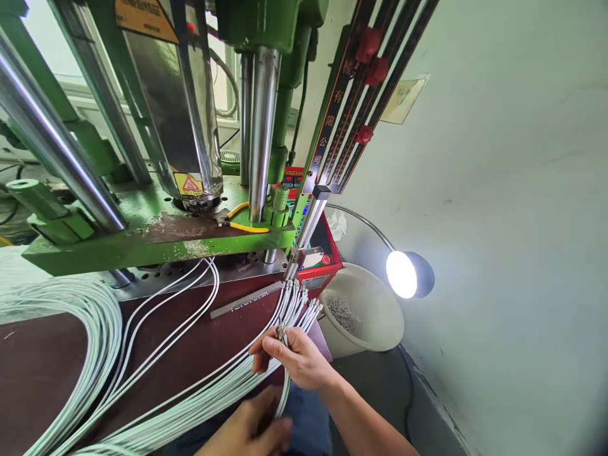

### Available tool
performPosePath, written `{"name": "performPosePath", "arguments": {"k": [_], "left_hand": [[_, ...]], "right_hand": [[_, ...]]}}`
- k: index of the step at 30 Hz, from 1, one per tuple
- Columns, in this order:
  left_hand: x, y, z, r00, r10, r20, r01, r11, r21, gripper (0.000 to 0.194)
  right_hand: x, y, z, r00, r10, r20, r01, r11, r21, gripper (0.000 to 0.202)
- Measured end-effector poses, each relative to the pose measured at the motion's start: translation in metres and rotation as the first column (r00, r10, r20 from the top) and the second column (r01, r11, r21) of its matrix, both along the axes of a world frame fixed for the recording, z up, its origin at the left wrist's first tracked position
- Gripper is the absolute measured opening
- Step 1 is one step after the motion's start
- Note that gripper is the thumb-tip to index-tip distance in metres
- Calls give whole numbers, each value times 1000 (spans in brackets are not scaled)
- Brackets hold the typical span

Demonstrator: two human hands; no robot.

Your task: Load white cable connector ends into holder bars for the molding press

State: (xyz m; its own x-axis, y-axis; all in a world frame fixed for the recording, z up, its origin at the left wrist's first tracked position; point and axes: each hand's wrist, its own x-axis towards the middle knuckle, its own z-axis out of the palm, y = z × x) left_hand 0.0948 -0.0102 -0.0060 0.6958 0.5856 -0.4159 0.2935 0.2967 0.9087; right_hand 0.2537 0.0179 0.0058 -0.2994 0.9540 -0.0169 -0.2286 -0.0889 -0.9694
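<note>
My right hand (295, 358) pinches the metal plug end of one white cable (282, 334) at the right edge of the dark brown table (42, 367). Several more white cables with metal ends (297, 304) fan out just above it. My left hand (249, 430) sits low at the table's front edge, its fingers curled around the bundle of white cables (190, 405) where they hang over the edge.
A green vertical press (156, 234) with chrome columns (261, 126) stands at the back of the table. Yellow-handled pliers (240, 221) lie on its base. A white bucket (375, 316) with metal bits and a lit gooseneck lamp (403, 273) stand right, near the wall.
</note>
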Motion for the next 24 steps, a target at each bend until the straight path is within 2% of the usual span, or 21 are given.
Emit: {"name": "performPosePath", "arguments": {"k": [3, 6, 8, 10, 12, 14, 16, 17, 19, 21, 22, 24], "left_hand": [[21, -5, -4, 961, 186, 206, -155, 976, -155, 42], [29, -8, -9, 937, 206, 283, -120, 948, -294, 44], [34, -8, -9, 924, 237, 299, -123, 927, -354, 45], [39, -5, -6, 902, 309, 302, -193, 914, -358, 47], [45, -4, -3, 878, 372, 300, -256, 897, -361, 48], [47, -4, -1, 870, 380, 313, -238, 882, -406, 47], [46, -7, -2, 866, 372, 334, -185, 859, -477, 46], [45, -9, -2, 863, 372, 341, -166, 848, -504, 44], [41, -10, -1, 862, 374, 343, -159, 841, -517, 40], [39, -8, 2, 852, 403, 335, -216, 852, -477, 41], [37, -6, 4, 840, 426, 338, -256, 858, -445, 43], [34, 0, 7, 810, 476, 344, -333, 854, -400, 44]], "right_hand": [[4, 1, 0, 994, 17, -103, -23, 998, -50, 45], [8, 4, 0, 988, -24, -152, 12, 997, -81, 48], [11, 6, -1, 997, 58, -53, -62, 995, -80, 51], [15, 7, -2, 977, 204, 60, -197, 974, -112, 56], [21, 11, -1, 949, 287, 128, -266, 951, -156, 63], [28, 16, 3, 961, 227, 160, -207, 970, -129, 66], [34, 20, 11, 977, 106, 187, -106, 994, -10, 63], [36, 22, 17, 971, 100, 217, -115, 992, 57, 62], [36, 22, 29, 907, 250, 338, -309, 942, 132, 61], [32, 20, 41, 752, 440, 491, -548, 831, 95, 65], [29, 20, 45, 680, 490, 546, -608, 793, 46, 66], [23, 21, 49, 625, 506, 595, -609, 792, -34, 64]]}}
